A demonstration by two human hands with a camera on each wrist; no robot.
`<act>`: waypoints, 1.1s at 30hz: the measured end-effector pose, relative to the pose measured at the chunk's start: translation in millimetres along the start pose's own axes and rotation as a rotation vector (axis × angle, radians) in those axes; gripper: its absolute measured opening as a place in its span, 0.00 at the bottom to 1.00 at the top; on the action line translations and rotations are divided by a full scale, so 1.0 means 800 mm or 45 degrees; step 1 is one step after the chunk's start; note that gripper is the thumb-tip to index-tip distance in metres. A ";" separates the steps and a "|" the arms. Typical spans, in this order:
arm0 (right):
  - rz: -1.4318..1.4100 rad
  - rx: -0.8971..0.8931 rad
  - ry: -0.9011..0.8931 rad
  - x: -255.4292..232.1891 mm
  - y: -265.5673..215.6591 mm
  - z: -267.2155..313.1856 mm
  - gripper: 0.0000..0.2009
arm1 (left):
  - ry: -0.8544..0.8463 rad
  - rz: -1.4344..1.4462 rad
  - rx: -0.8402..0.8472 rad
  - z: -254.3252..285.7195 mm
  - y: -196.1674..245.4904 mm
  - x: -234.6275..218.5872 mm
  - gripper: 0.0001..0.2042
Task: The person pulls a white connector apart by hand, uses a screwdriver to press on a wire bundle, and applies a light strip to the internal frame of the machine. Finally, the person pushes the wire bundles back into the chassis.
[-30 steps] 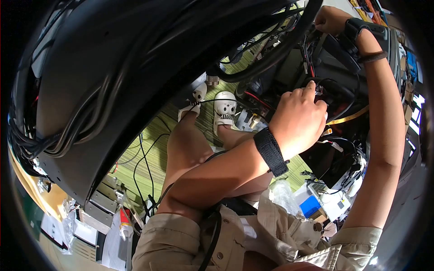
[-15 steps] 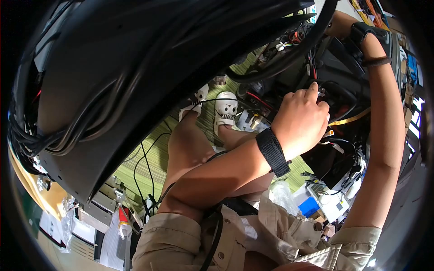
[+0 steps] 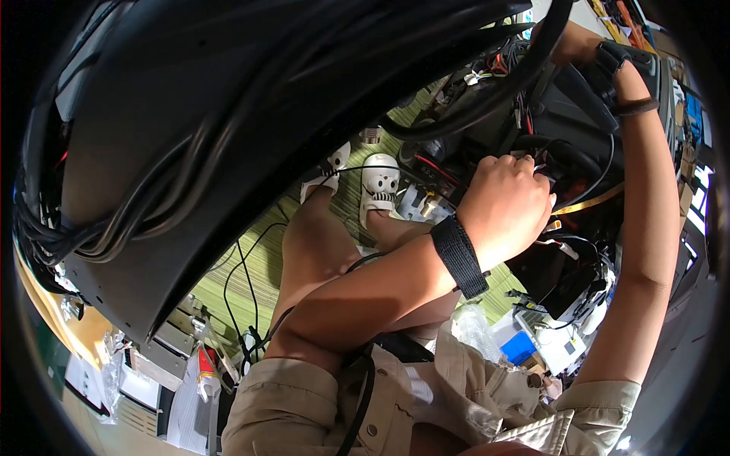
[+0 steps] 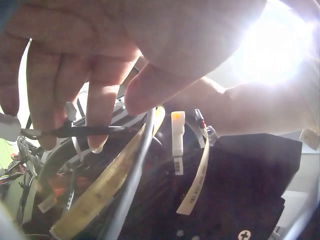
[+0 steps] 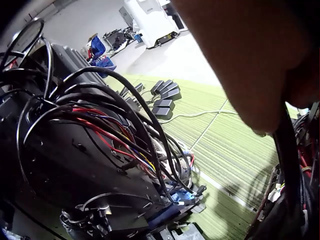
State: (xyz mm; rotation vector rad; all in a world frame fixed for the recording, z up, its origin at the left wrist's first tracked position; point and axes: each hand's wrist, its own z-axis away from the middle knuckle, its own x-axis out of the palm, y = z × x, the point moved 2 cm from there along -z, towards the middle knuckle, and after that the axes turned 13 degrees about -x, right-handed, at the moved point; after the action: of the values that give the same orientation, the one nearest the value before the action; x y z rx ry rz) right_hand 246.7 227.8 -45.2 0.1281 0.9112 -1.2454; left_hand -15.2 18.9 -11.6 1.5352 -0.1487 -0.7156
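My left hand [image 3: 506, 204] is over the dark wiring, its knuckles upward and its fingers bent down. In the left wrist view a thin black wire [image 4: 75, 131] with a white connector [image 4: 9, 127] crosses the inner side of the fingers of the left hand [image 4: 107, 65], which curl round it. A yellow strap [image 4: 100, 187] and a grey cable [image 4: 132, 182] hang beside the thumb. At the upper right, my right hand [image 3: 572, 44] is partly hidden behind a thick black cable [image 3: 549, 45]. The right wrist view shows fingers [image 5: 245, 75] against that black cable [image 5: 289, 155], gripping it.
A large black panel [image 3: 152, 129] with bundled cables [image 3: 182, 171] fills the left side. White shoes [image 3: 380, 182] stand on green flooring [image 3: 262, 266]. Black adapters [image 5: 165, 102] and a white machine [image 5: 150, 22] are farther off. A white labelled connector [image 4: 177, 135] hangs nearby.
My left index finger, stretched out before, is bent down toward the wiring. The thick cable and the panel's upper edge have shifted right, and my right hand has moved slightly.
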 end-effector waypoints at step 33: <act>0.259 0.524 0.036 -0.050 -0.178 0.002 0.12 | -0.008 0.032 0.002 -0.003 0.000 -0.005 0.11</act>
State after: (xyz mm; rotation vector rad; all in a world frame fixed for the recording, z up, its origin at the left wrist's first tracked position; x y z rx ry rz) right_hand 125.1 206.1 36.2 0.5524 0.6373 -1.2273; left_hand -17.3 22.9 -10.3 1.5302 -0.1734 -0.7005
